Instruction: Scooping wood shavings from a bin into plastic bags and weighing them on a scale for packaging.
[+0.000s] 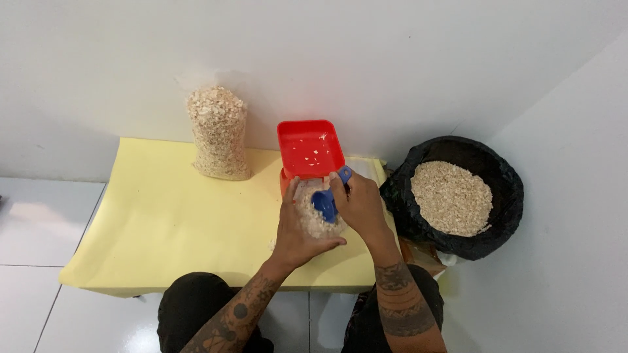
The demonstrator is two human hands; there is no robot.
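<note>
The left hand [296, 225] is gripping a clear bag [318, 219] open and upright, so the right hand [358, 202], clasping a blue scoop [326, 201], is tipping flakes inside.

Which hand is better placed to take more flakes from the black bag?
Probably the right hand: it already holds the blue scoop, and the black bag lies on its side. The left hand grips the small clear bag.

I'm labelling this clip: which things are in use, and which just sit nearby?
In use: left hand, clear plastic bag of flakes, right hand, blue plastic scoop.
Nearby: red square tray, filled flake bag, black sack, yellow sheet.
</note>
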